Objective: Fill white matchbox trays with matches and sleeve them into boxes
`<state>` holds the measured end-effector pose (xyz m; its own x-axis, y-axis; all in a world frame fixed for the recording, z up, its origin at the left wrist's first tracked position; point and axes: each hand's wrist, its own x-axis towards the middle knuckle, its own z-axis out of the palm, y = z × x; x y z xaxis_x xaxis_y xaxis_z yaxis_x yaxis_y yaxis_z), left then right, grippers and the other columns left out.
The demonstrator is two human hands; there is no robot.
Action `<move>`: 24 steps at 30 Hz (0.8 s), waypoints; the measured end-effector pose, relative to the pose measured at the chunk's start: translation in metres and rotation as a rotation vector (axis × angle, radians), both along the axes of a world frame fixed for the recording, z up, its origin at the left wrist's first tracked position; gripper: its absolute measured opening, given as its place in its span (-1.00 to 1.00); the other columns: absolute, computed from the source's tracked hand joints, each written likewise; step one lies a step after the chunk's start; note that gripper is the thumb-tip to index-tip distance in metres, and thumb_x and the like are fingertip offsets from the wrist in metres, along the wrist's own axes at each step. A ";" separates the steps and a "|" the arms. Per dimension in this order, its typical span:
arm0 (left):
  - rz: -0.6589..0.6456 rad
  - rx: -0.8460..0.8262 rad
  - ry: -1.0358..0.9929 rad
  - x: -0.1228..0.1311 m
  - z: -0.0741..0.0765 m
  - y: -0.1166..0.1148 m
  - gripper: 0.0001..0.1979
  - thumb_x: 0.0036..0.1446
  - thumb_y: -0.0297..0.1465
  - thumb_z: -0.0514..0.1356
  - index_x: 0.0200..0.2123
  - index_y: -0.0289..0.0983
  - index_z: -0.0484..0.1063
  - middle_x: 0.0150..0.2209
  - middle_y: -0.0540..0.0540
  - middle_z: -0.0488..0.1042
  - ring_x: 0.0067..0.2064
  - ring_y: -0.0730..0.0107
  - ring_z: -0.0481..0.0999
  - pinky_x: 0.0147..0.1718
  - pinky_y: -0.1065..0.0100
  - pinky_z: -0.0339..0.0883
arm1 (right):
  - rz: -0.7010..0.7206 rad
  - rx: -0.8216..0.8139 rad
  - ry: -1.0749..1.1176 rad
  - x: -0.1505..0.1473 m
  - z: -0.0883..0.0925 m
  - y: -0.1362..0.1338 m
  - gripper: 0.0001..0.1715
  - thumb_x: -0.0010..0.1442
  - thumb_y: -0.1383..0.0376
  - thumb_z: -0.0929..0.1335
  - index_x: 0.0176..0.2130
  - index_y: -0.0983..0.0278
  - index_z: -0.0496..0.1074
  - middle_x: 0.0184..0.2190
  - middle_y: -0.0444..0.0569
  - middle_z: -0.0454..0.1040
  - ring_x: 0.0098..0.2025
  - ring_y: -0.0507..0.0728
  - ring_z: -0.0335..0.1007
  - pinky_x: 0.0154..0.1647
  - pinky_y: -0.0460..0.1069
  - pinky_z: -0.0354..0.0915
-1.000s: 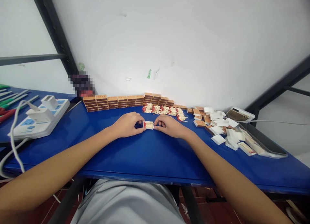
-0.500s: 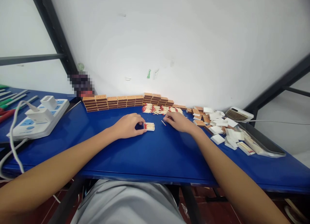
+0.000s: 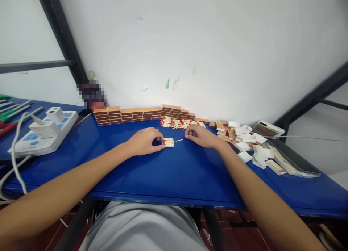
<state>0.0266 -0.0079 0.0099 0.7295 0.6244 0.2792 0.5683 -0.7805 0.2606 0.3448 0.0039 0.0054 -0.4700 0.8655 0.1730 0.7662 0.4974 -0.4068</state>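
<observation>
Between its thumb and fingers, my left hand [image 3: 146,141] grips the left end of a small white tray [image 3: 168,142] of red-headed matches on the blue table. A single match [image 3: 178,140] lies just right of the tray, its red head toward it. My right hand [image 3: 198,136] is to the right of that match, thumb and fingers bent close together; whether anything tiny is between them is hard to make out. Behind my hands spreads a pile of loose matches [image 3: 181,122], in front of stacked brown matchboxes [image 3: 141,114].
At the right are jumbled white trays [image 3: 246,137] and brown sleeves, one filled tray [image 3: 276,167], a dark device [image 3: 295,157] and a white power bank [image 3: 268,129]. A power strip [image 3: 43,135] with cables stands at the left.
The single match, earlier at my right fingertips, now lies nearer the tray, turned more sideways. My right hand has shifted slightly. The left hand still holds the tray.
</observation>
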 end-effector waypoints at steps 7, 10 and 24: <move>0.005 0.002 0.001 0.000 -0.001 0.001 -0.71 0.31 -0.13 0.28 -0.09 -0.21 0.60 -0.19 -0.11 0.59 -0.12 0.16 0.54 -0.15 0.23 0.34 | 0.073 -0.067 0.039 -0.030 -0.003 -0.006 -0.83 0.37 0.22 0.38 -0.24 0.25 0.51 -0.31 -0.05 0.48 -0.32 0.09 0.34 -0.29 -0.02 0.22; 0.010 0.004 0.003 0.000 -0.001 0.001 -0.71 0.30 -0.13 0.29 -0.09 -0.21 0.59 -0.19 -0.11 0.59 -0.11 0.15 0.54 -0.14 0.22 0.35 | 0.013 0.052 0.001 -0.035 -0.008 0.006 -0.87 0.39 0.30 0.36 -0.25 0.27 0.48 -0.29 -0.02 0.48 -0.28 0.12 0.35 -0.25 -0.01 0.21; 0.004 0.019 0.002 0.000 -0.001 0.001 -0.69 0.31 -0.11 0.27 -0.09 -0.22 0.59 -0.20 -0.12 0.59 -0.11 0.14 0.54 -0.14 0.21 0.36 | -0.043 0.190 -0.019 -0.041 -0.021 0.023 -0.83 0.45 0.36 0.31 -0.07 0.26 0.50 -0.12 0.06 0.44 -0.15 0.17 0.40 -0.08 0.03 0.28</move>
